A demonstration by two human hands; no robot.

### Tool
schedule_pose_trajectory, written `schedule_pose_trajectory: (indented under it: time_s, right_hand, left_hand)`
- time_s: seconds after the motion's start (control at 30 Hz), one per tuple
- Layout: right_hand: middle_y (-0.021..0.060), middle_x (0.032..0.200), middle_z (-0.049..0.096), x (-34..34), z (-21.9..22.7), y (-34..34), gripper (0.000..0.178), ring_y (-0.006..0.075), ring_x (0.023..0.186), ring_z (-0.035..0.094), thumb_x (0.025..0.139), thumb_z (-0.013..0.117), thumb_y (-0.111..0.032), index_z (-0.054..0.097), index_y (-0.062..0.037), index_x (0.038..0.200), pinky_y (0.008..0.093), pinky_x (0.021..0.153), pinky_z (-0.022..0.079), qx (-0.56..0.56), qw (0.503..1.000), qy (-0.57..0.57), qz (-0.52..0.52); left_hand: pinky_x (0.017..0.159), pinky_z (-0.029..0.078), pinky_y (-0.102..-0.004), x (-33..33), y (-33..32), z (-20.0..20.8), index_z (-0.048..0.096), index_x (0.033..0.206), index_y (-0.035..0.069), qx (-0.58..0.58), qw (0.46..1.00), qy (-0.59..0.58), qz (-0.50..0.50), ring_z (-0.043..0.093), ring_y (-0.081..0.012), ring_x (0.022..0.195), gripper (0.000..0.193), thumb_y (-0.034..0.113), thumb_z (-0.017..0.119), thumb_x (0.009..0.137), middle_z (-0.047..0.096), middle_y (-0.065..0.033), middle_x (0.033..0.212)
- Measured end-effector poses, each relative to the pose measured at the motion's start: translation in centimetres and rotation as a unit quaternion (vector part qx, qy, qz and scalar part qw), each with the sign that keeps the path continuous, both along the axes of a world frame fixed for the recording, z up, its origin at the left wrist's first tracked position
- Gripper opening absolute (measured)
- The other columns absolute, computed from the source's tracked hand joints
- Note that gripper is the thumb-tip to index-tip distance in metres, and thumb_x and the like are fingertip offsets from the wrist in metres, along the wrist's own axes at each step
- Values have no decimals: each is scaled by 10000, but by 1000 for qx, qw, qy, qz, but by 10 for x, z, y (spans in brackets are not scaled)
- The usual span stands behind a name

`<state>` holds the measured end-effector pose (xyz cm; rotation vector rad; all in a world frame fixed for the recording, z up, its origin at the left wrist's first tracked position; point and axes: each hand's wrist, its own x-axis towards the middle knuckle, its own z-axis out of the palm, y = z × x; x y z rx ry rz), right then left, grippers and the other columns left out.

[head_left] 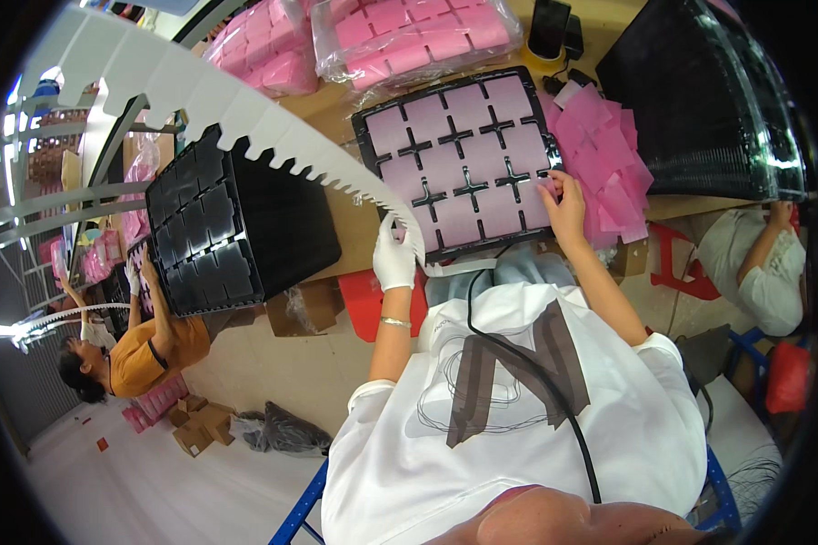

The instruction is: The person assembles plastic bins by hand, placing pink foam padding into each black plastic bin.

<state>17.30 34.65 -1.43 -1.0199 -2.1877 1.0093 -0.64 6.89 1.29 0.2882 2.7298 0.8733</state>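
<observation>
A black tray [454, 247] lies in front of me, its sections covered in pale pink sheet with black cross-shaped gaps between them. At the tray's near left side is my left hand [395, 259], in a white glove; its fingers are partly hidden by a white toothed strip [273, 136] crossing the foreground. My right hand [565, 211], bare, bends over the tray's right edge with thumb and fingertips pinched together; what lies between them is too small to make out. Beside that hand sits a loose pile of pink sheets [600, 154].
Pink pads in clear plastic [418, 41] lie at the back, near a phone [549, 27]. Tall stacks of black trays stand left [286, 213] and right [709, 109]. A co-worker in an orange shirt [159, 359] works at left; another person in white [759, 272] is at right.
</observation>
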Motion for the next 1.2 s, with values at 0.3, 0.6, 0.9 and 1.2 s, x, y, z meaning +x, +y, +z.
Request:
schedule_pose_trajectory:
  time_s: [0.3, 0.6, 0.9, 1.2]
  right_hand:
    - [175, 1145, 569, -54, 17, 40, 356, 344, 1067, 540, 831, 639, -14, 552, -6, 1176, 426, 929, 430, 214, 974, 72, -5]
    - [85, 1469, 458, -134, -11, 82, 481, 201, 1389, 383, 976, 485, -286, 464, -83, 1411, 495, 1172, 188, 362, 903, -161, 169]
    - [113, 1360, 560, -148, 7, 96, 444, 248, 1348, 425, 961, 492, -291, 574, -10, 1295, 540, 1173, 156, 418, 872, -216, 134]
    - [119, 1418, 498, 7, 41, 5, 466, 254, 1358, 416, 908, 556, -172, 514, -17, 1347, 518, 1169, 197, 285, 892, -167, 309]
  left_hand:
    - [1036, 378, -487, -65, 27, 13, 434, 1356, -42, -47, 969, 234, -62, 479, -420, 1204, 705, 281, 737, 808, 515, -268, 1280]
    - [1133, 243, -523, -126, 110, -22, 419, 1436, 53, -166, 896, 312, -269, 389, -303, 1381, 579, 412, 433, 981, 412, -163, 1492]
    - [1090, 285, -548, -147, 117, -6, 510, 1339, 24, -180, 880, 349, -266, 463, -301, 1315, 505, 363, 450, 970, 514, -163, 1401]
    - [1128, 233, -545, -21, 11, 20, 627, 1103, 12, -163, 837, 229, -470, 429, -321, 1313, 372, 288, 595, 856, 540, -202, 1317]
